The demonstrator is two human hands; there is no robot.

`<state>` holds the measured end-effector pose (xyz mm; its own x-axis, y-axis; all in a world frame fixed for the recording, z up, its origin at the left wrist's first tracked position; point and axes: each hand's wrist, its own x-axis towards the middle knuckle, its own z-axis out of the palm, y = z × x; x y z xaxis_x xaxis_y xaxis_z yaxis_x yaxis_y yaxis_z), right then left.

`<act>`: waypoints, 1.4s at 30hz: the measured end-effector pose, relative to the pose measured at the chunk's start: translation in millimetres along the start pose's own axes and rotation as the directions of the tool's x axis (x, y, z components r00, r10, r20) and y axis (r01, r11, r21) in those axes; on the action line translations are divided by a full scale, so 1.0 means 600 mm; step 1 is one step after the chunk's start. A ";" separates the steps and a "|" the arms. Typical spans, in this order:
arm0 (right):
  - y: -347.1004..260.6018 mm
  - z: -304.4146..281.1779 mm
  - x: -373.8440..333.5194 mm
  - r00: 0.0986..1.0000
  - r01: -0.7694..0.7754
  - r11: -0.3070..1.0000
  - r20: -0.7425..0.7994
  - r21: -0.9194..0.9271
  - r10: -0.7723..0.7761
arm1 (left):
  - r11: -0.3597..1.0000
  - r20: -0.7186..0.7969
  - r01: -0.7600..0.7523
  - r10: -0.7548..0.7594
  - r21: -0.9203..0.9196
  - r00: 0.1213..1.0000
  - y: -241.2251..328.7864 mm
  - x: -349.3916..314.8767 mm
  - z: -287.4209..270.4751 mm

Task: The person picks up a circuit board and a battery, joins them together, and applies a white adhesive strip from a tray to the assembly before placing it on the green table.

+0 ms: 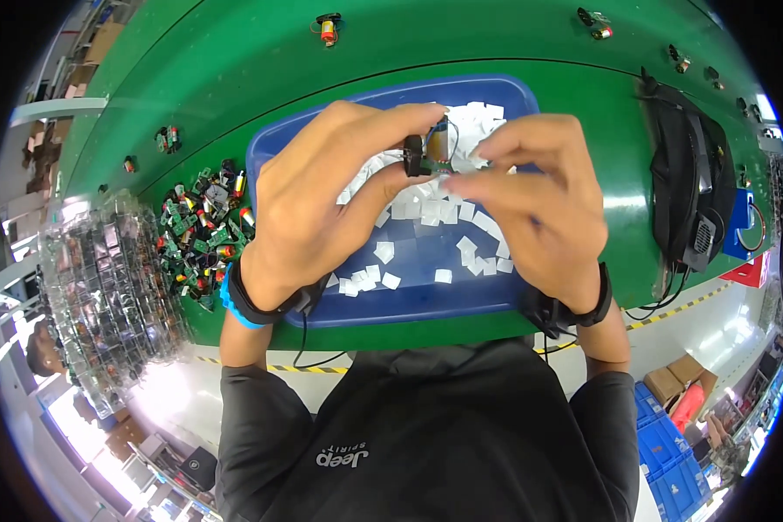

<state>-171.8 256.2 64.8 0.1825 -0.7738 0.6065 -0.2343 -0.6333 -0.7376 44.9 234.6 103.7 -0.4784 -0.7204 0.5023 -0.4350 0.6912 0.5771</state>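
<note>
Over the blue tray [409, 304], my left hand [309, 200] is closed, its thumb and index finger pinching a small electronic assembly [416, 157]. This assembly has a black part and thin dark wires; the fingers hide some of it. Close beside its right side is my right hand [548, 200], thumb and index finger apart and bent toward the wires. I see nothing clearly gripped between them. Many small white squares [431, 209] lie in the tray beneath both hands, heaped toward the far side and scattered nearer me.
A pile of small green circuit boards with red-yellow cylinders [204, 226] lies left of the tray. Stacked clear plastic trays [104, 287] stand farther left. A black bag [692, 165] rests at the right. Single assemblies [328, 31] sit along the green table's [461, 43] far side.
</note>
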 end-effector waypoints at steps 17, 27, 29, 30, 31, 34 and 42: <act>-0.029 -0.022 0.012 0.723 -0.691 0.619 0.361 0.372 0.590 | 0.933 0.019 -0.350 0.349 0.087 0.937 -0.022 -0.011 -0.009; -0.015 -0.028 0.010 0.731 -0.679 0.701 0.293 0.219 0.616 | 0.912 0.127 0.225 -0.193 -0.342 0.973 -0.003 -0.028 -0.001; -0.015 -0.022 0.006 0.767 -0.633 0.757 0.270 0.164 0.583 | 0.784 0.197 0.416 -0.367 -0.460 0.909 -0.003 -0.030 0.001; -0.015 -0.019 0.004 0.800 -0.582 0.806 0.250 0.106 0.545 | 0.740 0.269 0.493 -0.413 -0.458 0.870 -0.003 -0.027 0.002; -0.014 -0.016 0.002 0.832 -0.528 0.848 0.232 0.047 0.504 | 0.692 0.339 0.566 -0.454 -0.449 0.824 -0.003 -0.024 0.003; -0.006 -0.014 -0.005 0.861 -0.447 0.894 0.269 -0.007 0.433 | 0.574 0.462 0.667 -0.483 -0.475 0.744 -0.016 -0.022 0.003; -0.006 -0.020 -0.004 0.873 -0.319 0.940 0.349 -0.123 0.342 | 0.578 0.564 0.669 -0.389 -0.467 0.729 -0.020 -0.021 -0.004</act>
<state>-182.7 260.4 69.2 0.4123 -0.8944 0.1735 -0.3962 -0.3475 -0.8499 58.3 235.3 91.9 -0.6097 -0.7611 -0.2214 -0.2152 -0.1099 0.9704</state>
